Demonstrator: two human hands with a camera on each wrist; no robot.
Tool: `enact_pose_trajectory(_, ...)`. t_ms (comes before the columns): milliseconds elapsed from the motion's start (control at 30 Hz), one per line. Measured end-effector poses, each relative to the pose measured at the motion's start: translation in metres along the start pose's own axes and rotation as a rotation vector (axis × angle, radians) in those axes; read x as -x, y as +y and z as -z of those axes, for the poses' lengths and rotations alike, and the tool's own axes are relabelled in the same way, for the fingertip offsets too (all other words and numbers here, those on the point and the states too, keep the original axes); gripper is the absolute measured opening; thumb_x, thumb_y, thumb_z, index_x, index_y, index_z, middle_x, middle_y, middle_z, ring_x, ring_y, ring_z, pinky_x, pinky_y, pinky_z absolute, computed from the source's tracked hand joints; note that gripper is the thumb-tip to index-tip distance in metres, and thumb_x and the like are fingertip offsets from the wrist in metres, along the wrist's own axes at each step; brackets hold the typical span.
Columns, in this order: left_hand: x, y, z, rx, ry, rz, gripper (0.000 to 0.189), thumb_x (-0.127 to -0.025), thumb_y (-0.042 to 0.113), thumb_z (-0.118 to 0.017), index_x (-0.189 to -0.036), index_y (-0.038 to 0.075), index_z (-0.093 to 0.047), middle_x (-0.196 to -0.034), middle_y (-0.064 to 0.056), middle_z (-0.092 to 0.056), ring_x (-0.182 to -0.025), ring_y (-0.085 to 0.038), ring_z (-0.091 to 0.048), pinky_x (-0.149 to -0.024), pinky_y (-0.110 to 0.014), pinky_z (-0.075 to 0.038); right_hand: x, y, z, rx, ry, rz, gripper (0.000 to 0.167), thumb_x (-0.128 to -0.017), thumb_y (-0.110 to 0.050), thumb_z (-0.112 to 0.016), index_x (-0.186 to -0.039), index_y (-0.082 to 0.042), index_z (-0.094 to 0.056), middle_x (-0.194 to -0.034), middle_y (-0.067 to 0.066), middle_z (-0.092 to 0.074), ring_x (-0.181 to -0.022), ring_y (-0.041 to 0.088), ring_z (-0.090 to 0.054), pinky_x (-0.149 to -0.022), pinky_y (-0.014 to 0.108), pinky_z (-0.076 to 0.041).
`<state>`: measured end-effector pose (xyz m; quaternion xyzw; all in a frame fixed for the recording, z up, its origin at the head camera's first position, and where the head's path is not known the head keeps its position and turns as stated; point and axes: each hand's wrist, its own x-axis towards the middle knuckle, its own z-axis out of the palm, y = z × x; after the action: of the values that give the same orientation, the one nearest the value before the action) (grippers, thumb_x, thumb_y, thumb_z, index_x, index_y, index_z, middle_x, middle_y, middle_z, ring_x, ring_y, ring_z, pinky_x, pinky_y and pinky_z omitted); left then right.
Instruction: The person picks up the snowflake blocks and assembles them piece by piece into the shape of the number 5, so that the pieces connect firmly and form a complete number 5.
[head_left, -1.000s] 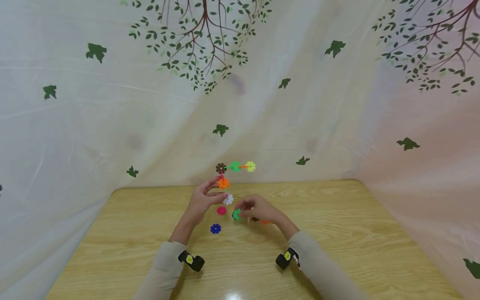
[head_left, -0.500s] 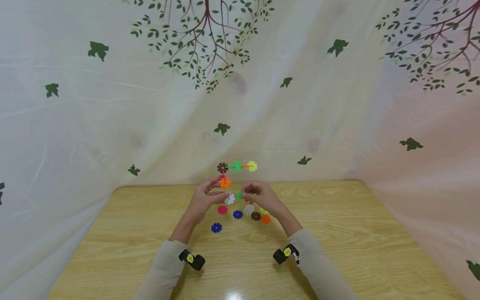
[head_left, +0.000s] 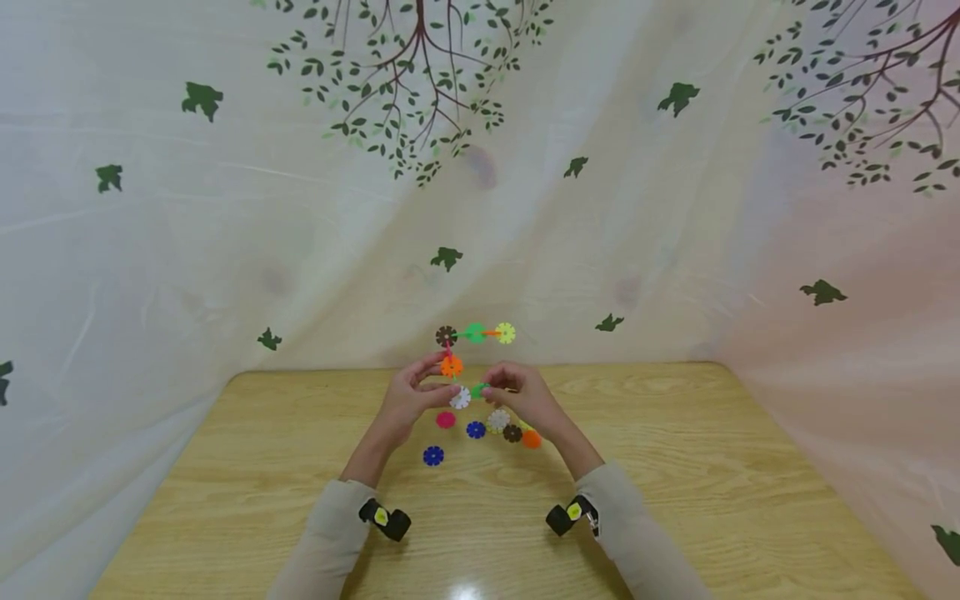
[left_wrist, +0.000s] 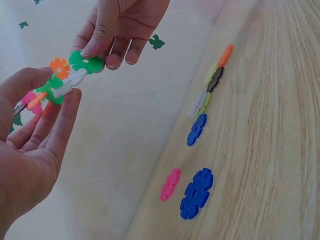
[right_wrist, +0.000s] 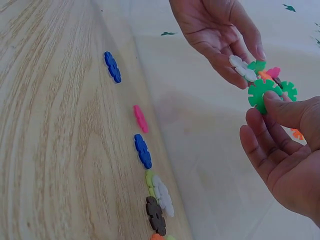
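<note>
My left hand [head_left: 405, 400] holds up a chain of notched plastic interlocking discs between thumb and fingers. Along the chain run a yellow disc [head_left: 506, 333], a green one [head_left: 475, 333], a brown one [head_left: 446, 337], an orange one [head_left: 452, 366] and, at its near end, a white disc [head_left: 461, 397]. Thumb and fingers of my right hand [head_left: 525, 396] pinch a single green disc [left_wrist: 86, 63]. In the left wrist view, its edge meets the white disc's edge. Both hands are raised above the table.
Loose discs lie on the wooden table [head_left: 300, 467] below the hands: two blue [head_left: 433, 456], a pink [head_left: 446, 420], a white [head_left: 498, 419], a brown [head_left: 512, 433], an orange [head_left: 532, 438] and some yellow. A patterned curtain [head_left: 337, 250] hangs behind the table.
My right hand has lifted the green disc from among the loose discs up to the chain's white disc, then stayed there with the disc turning slightly. My left hand has kept its place.
</note>
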<state>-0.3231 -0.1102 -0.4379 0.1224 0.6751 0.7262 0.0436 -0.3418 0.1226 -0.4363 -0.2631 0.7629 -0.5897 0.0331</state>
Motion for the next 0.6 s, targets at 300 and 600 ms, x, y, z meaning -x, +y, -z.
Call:
enact_pose_trajectory(300,-0.0002,-0.0002,-0.0003,0.010,-0.010,-0.003,0.066,-0.092,0.002,-0.072,-0.152,0.008,-0.045,-0.142,-0.021,-0.052,-0.105,-0.020,-0.071,-0.082,-0.028,-0.062,0.0020,0.0008,-0.0021,-0.052,-0.015,0.035,0.012,-0.096,-0.006,-0.069,-0.104,0.003,-0.068,-0.097,0.011,-0.071,-0.085,0.021,-0.071,-0.084,0.058,-0.059)
enact_pose_trajectory(600,-0.0007,-0.0013,-0.0019,0.025,-0.018,0.015,0.067,-0.092,0.004,-0.072,-0.153,0.009,-0.044,-0.143,-0.020,-0.050,-0.102,-0.019,-0.071,-0.084,-0.029,-0.062,0.0012,0.0034,-0.0055,-0.064,0.046,0.053,0.011,-0.093,0.001,-0.071,-0.101,0.007,-0.070,-0.102,0.029,-0.070,-0.083,0.011,-0.070,-0.077,0.027,-0.061)
